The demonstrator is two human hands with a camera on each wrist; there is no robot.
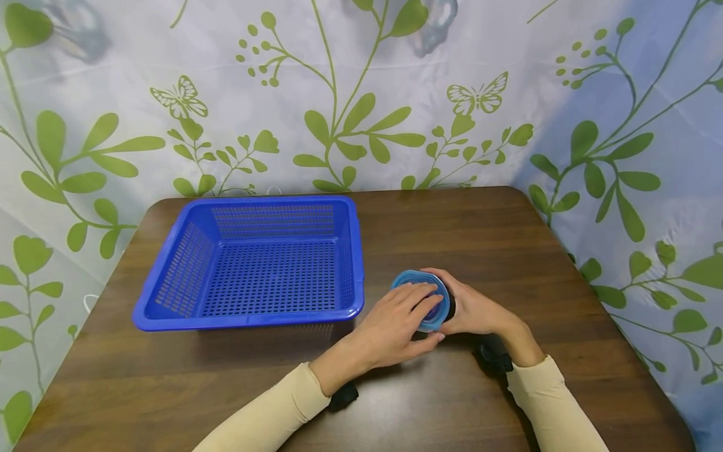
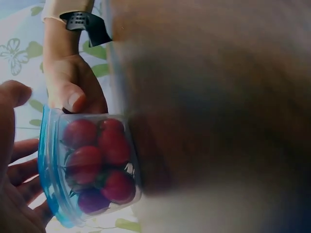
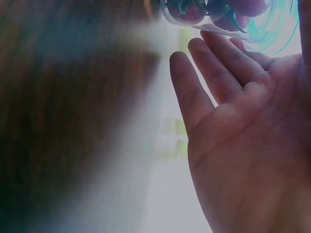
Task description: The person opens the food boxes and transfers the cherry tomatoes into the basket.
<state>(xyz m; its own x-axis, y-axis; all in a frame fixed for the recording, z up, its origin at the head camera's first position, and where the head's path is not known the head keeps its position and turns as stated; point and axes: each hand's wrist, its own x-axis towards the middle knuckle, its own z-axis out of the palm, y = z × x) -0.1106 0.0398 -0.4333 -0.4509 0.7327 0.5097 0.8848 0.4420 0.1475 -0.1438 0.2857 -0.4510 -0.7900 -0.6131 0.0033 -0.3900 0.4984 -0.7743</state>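
A clear plastic food container [image 2: 60, 194] with a blue lid [image 1: 403, 278] is between the two hands, right of the table's middle. Through its wall, the left wrist view shows several small red tomatoes [image 2: 83, 164] with green stems. My left hand [image 1: 392, 326] lies over the lid, its fingers spread across the top and its thumb low by the near edge. On the right side, my right hand [image 1: 477, 307] holds the container's wall between thumb and fingers. The right wrist view shows those fingers [image 3: 218, 73] along the container, with the thumb hidden.
A blue plastic basket [image 1: 248, 322] with perforated sides and bottom stands left of the hands on the dark wooden table [image 1: 435, 220]. A curtain [image 1: 384, 81] with green leaves and butterflies hangs behind the table. Black straps [image 1: 492, 353] are on both wrists.
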